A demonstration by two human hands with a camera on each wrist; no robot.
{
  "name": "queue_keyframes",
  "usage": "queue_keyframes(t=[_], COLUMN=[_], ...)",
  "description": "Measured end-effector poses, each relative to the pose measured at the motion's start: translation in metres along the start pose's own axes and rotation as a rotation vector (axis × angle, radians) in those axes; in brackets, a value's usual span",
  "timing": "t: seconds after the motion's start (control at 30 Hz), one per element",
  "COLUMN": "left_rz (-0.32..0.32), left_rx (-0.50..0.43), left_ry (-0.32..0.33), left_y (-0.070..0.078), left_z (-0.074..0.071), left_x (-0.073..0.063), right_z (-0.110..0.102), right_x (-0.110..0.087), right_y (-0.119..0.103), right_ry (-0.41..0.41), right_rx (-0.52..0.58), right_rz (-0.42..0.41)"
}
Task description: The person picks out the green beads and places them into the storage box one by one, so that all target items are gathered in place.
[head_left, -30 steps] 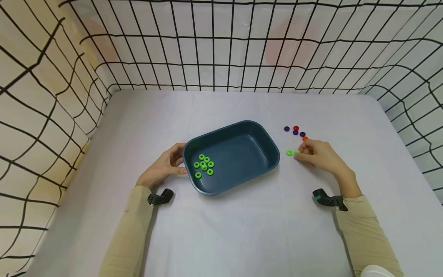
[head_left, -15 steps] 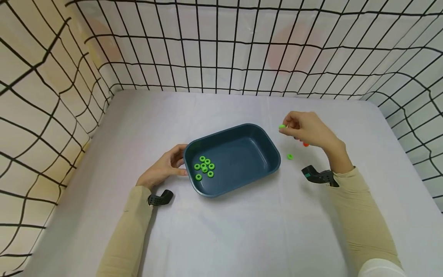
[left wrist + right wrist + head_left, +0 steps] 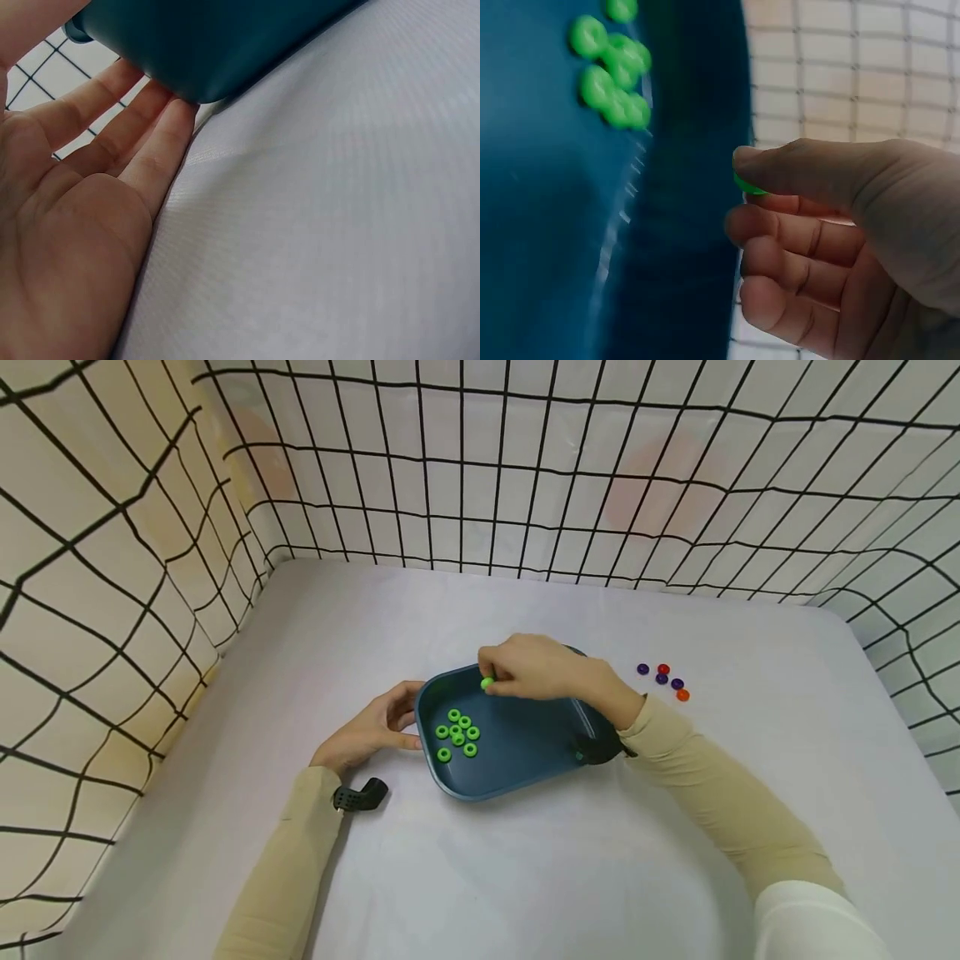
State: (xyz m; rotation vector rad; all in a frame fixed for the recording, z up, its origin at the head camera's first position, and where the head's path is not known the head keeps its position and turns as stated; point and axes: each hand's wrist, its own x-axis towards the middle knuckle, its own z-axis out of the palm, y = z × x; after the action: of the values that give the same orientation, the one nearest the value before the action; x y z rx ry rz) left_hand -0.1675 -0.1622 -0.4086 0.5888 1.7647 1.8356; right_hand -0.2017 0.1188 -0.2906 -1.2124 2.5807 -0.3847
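A dark blue rectangular tray sits on the table, angled slightly. Several small green rings lie at its left end, seen blurred in the right wrist view. My right hand is over the tray near its far wall, pinching one green ring between thumb and index finger. In the right wrist view the thumb covers most of that ring, and the other fingers are loosely bent. At the tray's left end, my left hand touches the outer wall, its fingers extended against the lower corner.
Several small purple, red and orange pieces lie on the white tabletop, right of the tray. Black grid netting surrounds the table at the back and sides. My right forearm crosses the tray's right end and hides part of it.
My right hand has picked up a green ring at the right, lifted it and carried it left over the tray. My left hand stays at the tray's end. The head view has shifted slightly.
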Motion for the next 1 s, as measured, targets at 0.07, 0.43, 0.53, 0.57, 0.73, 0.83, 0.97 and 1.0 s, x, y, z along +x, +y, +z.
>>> queue_keyframes(t=[0.07, 0.43, 0.53, 0.57, 0.73, 0.83, 0.97, 1.0], left_rz=[-0.004, 0.000, 0.001, 0.002, 0.009, 0.014, 0.010, 0.009], left_rx=[-0.001, 0.034, 0.028, 0.025, 0.007, 0.003, 0.005, 0.007], left_ry=[-0.001, 0.007, 0.006, 0.004, -0.004, -0.007, -0.004, -0.002], left_y=[0.001, -0.001, -0.002, -0.002, -0.002, -0.002, -0.002, -0.002], left_z=[0.000, -0.001, -0.001, -0.001, 0.000, 0.000, -0.001, -0.001], left_x=[0.000, -0.001, -0.001, -0.001, 0.000, 0.000, 0.000, 0.000], right_z=[0.008, 0.024, 0.026, 0.026, 0.029, 0.030, 0.031, 0.031], right_x=[0.007, 0.018, 0.018, 0.019, 0.024, 0.027, 0.031, 0.031], right_y=[-0.004, -0.005, -0.002, -0.002, 0.000, -0.001, -0.003, -0.004], right_ry=[-0.053, -0.154, -0.168, -0.172, -0.194, -0.211, -0.233, -0.237], right_rx=[-0.018, -0.066, -0.069, -0.071, -0.068, -0.077, -0.090, -0.092], right_rz=[-0.026, -0.028, -0.024, -0.024, -0.038, -0.040, -0.041, -0.041])
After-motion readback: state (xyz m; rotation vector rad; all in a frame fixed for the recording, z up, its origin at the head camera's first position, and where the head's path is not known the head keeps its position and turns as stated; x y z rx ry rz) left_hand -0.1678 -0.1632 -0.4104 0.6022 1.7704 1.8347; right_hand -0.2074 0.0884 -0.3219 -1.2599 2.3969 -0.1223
